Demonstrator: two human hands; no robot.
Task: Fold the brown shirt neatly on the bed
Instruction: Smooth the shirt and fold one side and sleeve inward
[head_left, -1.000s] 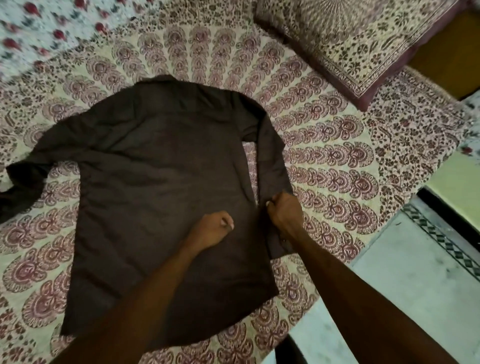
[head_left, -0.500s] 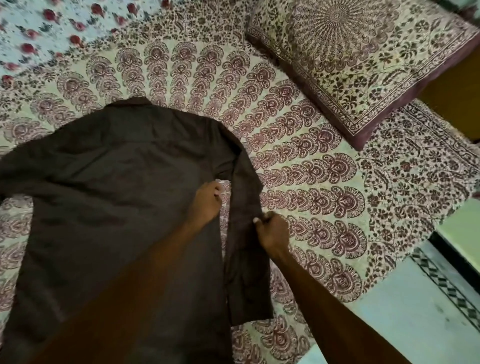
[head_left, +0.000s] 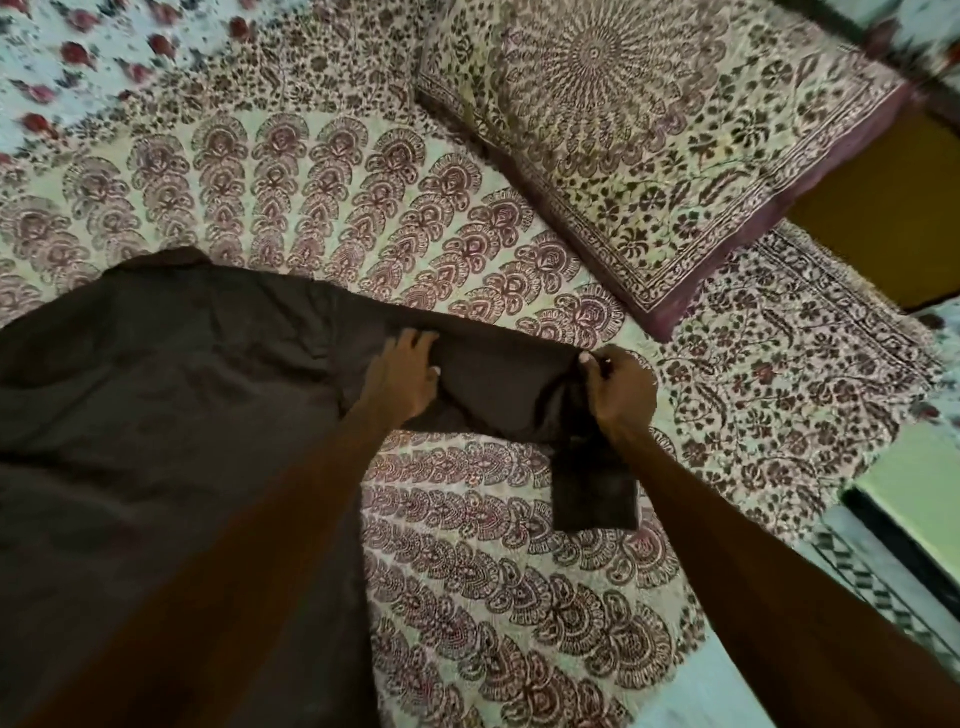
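The brown shirt (head_left: 156, 415) lies flat toward the bed's (head_left: 493, 597) left side, its sleeve (head_left: 498, 384) now drawn out sideways rather than hanging beside the body. The left hand (head_left: 402, 376) presses open at the shoulder; the right hand (head_left: 618, 395) pinches the sleeve, cuff dangling. The fold inward looks ready.

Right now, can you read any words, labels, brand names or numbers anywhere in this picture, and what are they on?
None: no readable text anywhere.
Shirt: plain brown, no label or tag showing.
Bedsheet and pillow: printed floral patterns only, no lettering.
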